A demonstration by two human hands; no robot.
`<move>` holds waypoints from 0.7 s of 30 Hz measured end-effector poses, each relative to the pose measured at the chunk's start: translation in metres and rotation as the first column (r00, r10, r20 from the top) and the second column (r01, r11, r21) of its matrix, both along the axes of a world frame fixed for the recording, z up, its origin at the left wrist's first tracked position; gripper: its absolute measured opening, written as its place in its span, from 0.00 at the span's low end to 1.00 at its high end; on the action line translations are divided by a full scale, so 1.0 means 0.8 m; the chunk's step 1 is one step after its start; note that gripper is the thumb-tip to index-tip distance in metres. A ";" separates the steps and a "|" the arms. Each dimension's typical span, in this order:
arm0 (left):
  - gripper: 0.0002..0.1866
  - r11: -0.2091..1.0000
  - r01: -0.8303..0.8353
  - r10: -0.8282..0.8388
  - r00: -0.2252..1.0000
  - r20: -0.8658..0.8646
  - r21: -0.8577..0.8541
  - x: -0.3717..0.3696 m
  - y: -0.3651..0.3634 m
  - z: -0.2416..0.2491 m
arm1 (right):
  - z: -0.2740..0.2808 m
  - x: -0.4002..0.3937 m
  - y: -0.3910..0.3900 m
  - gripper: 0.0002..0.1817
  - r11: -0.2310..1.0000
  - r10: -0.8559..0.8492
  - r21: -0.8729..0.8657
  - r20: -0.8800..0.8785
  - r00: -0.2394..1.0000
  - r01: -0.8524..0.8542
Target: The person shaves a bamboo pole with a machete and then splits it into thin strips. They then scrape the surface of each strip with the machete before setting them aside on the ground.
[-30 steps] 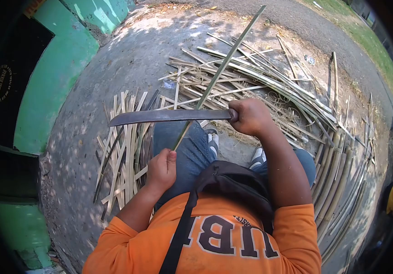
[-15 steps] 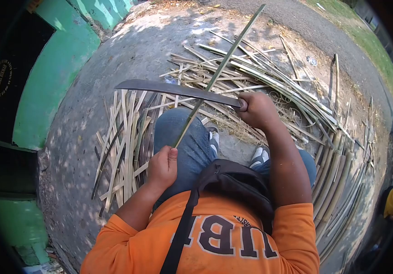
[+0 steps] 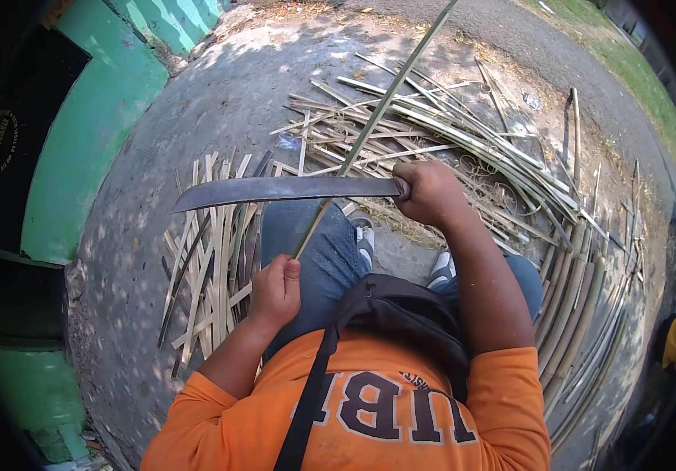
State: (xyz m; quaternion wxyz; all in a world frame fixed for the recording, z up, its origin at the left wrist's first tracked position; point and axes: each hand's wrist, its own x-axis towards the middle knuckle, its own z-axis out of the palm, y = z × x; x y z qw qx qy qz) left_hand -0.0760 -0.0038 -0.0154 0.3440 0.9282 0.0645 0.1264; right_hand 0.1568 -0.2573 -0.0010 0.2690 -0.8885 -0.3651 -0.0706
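Note:
My left hand (image 3: 276, 289) is closed around the lower end of a long green bamboo strip (image 3: 383, 106), thumb on top, close by my left knee. The strip slants up and away to the right, past the top edge of the view. In my right hand (image 3: 430, 193) is the handle of a machete (image 3: 275, 189), its long dark blade pointing left. The blade lies across the strip, covering a short part of it, a little above my left hand.
Split bamboo strips (image 3: 216, 251) lie in a pile on the ground at my left. More strips (image 3: 463, 141) are heaped ahead. Thicker bamboo poles (image 3: 569, 306) lie at my right. A green wall (image 3: 87, 149) stands at the far left. A black bag (image 3: 400, 314) rests on my lap.
My right hand has moved the machete left and nearer to me, so the blade crosses the strip lower down. The left hand has shifted slightly down and left, still gripping the strip.

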 end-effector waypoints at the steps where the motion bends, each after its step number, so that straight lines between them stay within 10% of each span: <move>1: 0.19 1.000 0.003 -0.003 1.000 0.003 -0.004 0.001 0.000 -0.001 | 0.004 -0.003 0.001 0.03 1.000 -0.008 -0.006 0.022 1.000 0.008; 21: 0.20 1.000 0.002 -0.002 1.000 -0.005 -0.028 0.002 0.002 0.000 | 0.024 -0.007 -0.004 0.04 0.998 -0.045 -0.040 0.094 0.995 0.049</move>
